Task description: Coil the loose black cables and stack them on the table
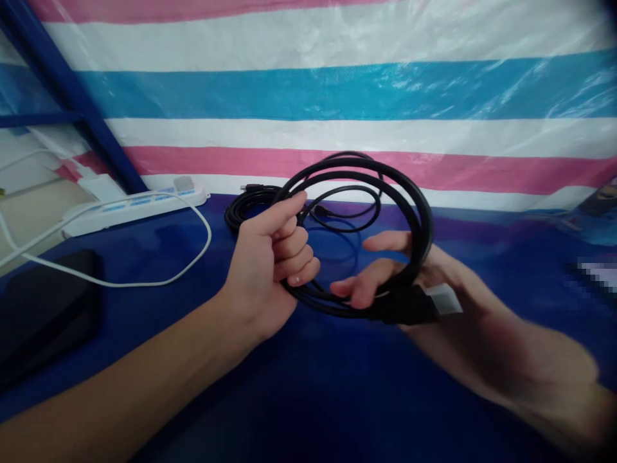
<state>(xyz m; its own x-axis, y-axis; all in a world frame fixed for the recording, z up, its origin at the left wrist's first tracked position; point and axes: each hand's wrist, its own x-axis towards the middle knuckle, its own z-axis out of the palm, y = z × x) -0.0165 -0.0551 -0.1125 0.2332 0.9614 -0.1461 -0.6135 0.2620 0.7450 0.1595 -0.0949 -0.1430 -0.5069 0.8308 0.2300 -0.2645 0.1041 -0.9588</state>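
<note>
A black cable (pixel 337 177), wound into several loops, is held up in front of me above the blue table. My left hand (pixel 274 257) is closed around the loops' left side, its thumb pointing up along them. At the right side, my right hand (pixel 385 276) is loosely around the cable, thumb and fingers apart and slightly blurred. A black plug (pixel 407 305) with a pale translucent cap (pixel 447 299) lies in front of the right palm. Behind the left hand, another coiled black cable (pixel 234 212) rests on the table.
A white power strip (pixel 135 212) with a white adapter (pixel 103 188) stands at the back left, and a white cord (pixel 193 257) curves over the table (pixel 313 399). At far left lies a dark flat object (pixel 53 308). A striped plastic sheet (pixel 337 90) hangs behind.
</note>
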